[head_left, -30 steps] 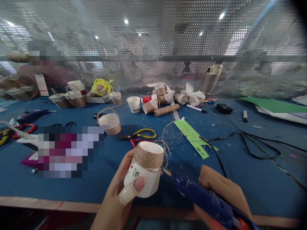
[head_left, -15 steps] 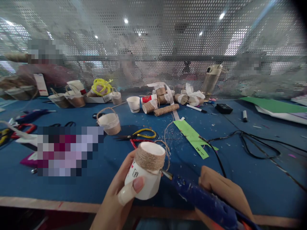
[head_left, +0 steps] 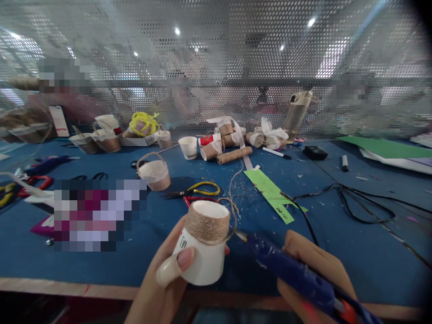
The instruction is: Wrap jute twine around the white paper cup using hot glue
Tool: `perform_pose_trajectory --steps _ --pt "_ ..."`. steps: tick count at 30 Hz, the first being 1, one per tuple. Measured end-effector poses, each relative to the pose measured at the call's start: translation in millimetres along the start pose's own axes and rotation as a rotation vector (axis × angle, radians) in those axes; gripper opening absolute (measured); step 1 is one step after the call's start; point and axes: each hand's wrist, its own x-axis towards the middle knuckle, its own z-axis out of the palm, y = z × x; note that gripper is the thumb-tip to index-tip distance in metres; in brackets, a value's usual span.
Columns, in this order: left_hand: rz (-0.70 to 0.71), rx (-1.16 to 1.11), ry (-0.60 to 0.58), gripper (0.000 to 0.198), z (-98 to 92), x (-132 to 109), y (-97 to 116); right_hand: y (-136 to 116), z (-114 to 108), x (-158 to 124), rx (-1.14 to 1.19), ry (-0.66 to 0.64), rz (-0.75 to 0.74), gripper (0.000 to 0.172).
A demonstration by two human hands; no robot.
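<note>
Head view. A white paper cup (head_left: pixel 204 270) is held in the lower centre of the frame by the left hand (head_left: pixel 167 270), whose fingers and thumb are closed around its lower wall; the mouth is turned upward. The upper wall is encircled by a twine winding (head_left: pixel 205 228). A blue glue gun (head_left: pixel 290 271) is gripped by the right hand (head_left: pixel 313 261) at lower right; whether its trigger is pressed cannot be told. Its long axis is slanted toward the upper left, so that the nozzle (head_left: pixel 240 235) is directed at the winding's lower edge, just beside the loose twine strand (head_left: pixel 231 189); contact with the strand cannot be judged. The strand is led up across the tabletop (head_left: pixel 101 267) toward the twine spool (head_left: pixel 234 155).
</note>
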Motion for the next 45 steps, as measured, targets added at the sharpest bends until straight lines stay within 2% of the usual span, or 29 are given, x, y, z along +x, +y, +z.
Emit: perform_pose_trajectory --steps 4,6,10,15,20,24,27,31,36,40,42,45 --pt "-0.036 0.01 -0.022 0.064 0.2 -0.4 -0.2 -10.8 5.0 5.5 0.074 0.209 0.087 0.029" --pt "-0.056 0.038 -0.016 0.061 -1.6 -0.1 -2.0 -15.0 12.1 9.2 0.114 0.238 0.087 0.017" --pt "-0.059 0.092 0.001 0.057 -5.8 0.7 -5.8 -21.7 29.0 13.7 0.164 0.212 0.097 0.021" --pt "-0.033 0.085 -0.057 0.053 -8.7 1.0 -8.3 -29.0 41.3 12.8 0.304 0.232 0.173 0.025" --pt "0.007 0.134 -0.055 0.052 -9.0 2.0 -12.4 -31.4 39.3 11.3 0.38 0.177 0.258 0.019" --pt "0.055 0.189 -0.009 0.05 -7.7 2.3 -14.6 -29.3 34.7 13.0 0.389 0.197 0.217 0.016" --pt "0.069 0.217 -0.003 0.048 -5.2 1.5 -14.4 -24.7 33.6 9.1 0.335 0.195 0.293 0.01" --pt "0.092 0.232 0.034 0.044 -3.2 0.7 -14.4 -18.6 35.8 -0.9 0.332 0.202 0.392 0.021" --pt "0.091 0.22 0.02 0.045 -5.6 2.4 -14.4 -17.4 31.5 0.5 0.311 0.225 0.386 0.025" --pt "0.062 0.194 -0.01 0.043 -6.6 3.6 -12.1 -19.3 26.4 9.2 0.3 0.089 0.285 0.014" --pt "0.032 0.164 -0.032 0.041 -6.7 3.8 -11.0 -20.8 28.3 11.0 0.315 0.105 0.27 0.008" --pt "-0.004 0.114 -0.04 0.043 -6.4 3.9 -9.9 -23.1 35.3 10.3 0.324 0.197 0.289 0.009"
